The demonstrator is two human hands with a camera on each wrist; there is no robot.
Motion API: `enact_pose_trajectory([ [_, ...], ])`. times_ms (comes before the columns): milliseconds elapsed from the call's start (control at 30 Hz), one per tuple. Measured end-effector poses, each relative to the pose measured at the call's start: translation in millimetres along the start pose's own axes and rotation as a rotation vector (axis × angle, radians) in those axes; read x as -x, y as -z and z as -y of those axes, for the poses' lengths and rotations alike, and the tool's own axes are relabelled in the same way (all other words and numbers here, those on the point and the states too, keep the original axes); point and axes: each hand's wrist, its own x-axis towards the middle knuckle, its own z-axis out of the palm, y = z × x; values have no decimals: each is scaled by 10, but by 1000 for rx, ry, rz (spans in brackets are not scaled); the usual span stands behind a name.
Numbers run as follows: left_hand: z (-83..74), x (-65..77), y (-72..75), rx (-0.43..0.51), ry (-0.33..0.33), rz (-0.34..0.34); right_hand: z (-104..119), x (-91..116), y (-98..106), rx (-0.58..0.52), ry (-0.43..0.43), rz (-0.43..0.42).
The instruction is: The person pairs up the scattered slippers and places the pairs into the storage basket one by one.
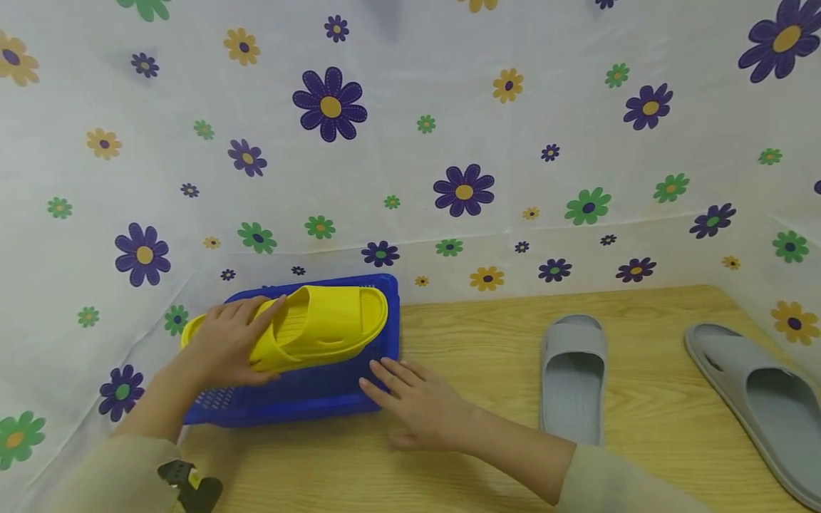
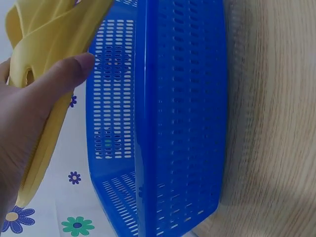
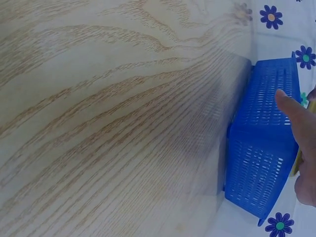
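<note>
My left hand (image 1: 227,342) grips a yellow slipper (image 1: 333,320) from above, around its middle. The slipper lies lengthwise over the blue plastic basket (image 1: 295,410), toe toward the right. In the left wrist view the thumb presses on the side of the slipper (image 2: 59,29), above the basket's slotted wall (image 2: 182,123). My right hand (image 1: 423,406) is at the basket's front right corner with fingers extended and nothing held. In the right wrist view its thumb shows beside the basket (image 3: 261,118).
Two grey slippers stand on the wooden table to the right, one nearer (image 1: 573,377) and one at the far right (image 1: 770,392). Behind the table (image 1: 474,342) hangs a white flower-print cloth (image 1: 398,157), which also covers the left side, close to the basket.
</note>
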Motion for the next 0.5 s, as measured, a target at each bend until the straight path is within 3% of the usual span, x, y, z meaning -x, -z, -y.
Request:
enact_pose_trajectory([
  [167,38,-67,-40,-23,-12,59,0,-5,-6,-53,22,88],
  [500,150,-210,-75,-61,7,248,-9,0,-2,-165,15,125],
])
